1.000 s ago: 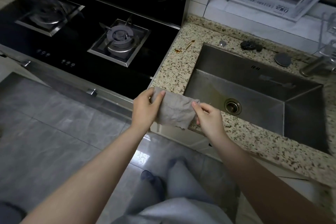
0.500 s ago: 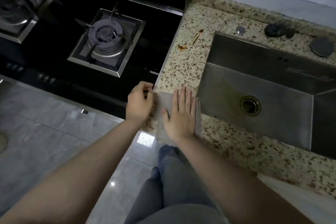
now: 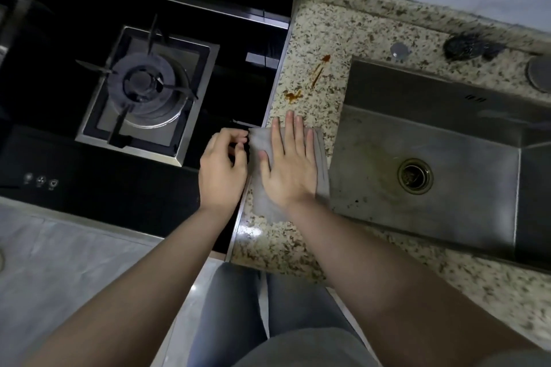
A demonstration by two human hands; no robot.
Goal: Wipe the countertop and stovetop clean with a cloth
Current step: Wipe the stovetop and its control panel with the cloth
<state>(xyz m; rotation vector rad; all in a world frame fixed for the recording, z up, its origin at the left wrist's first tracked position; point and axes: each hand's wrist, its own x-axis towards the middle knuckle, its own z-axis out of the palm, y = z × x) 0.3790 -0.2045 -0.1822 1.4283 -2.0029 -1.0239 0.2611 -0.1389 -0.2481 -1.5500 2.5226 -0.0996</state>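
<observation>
Pressing flat with straight, spread fingers, the right hand point(image 3: 290, 171) is laid on the grey cloth point(image 3: 321, 158), which is spread on the speckled worktop point(image 3: 316, 36) between stove point(image 3: 89, 24) and sink point(image 3: 432, 140), while the cloth's left edge is pinched by the curled fingers of the left hand point(image 3: 222, 168). Open worktop with brown stains point(image 3: 293, 95) lies just beyond the fingertips, hemmed by the stove's rim and the sink's edge. Compared with half a second ago, the grip is unchanged and the stains are seen nearer the fingertips.

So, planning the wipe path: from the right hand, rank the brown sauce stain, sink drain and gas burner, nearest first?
From the right hand, head view:
1. Brown sauce stain, just beyond the fingertips on the speckled countertop.
2. Round metal sink drain, to the right.
3. Grey gas burner, far left.
</observation>
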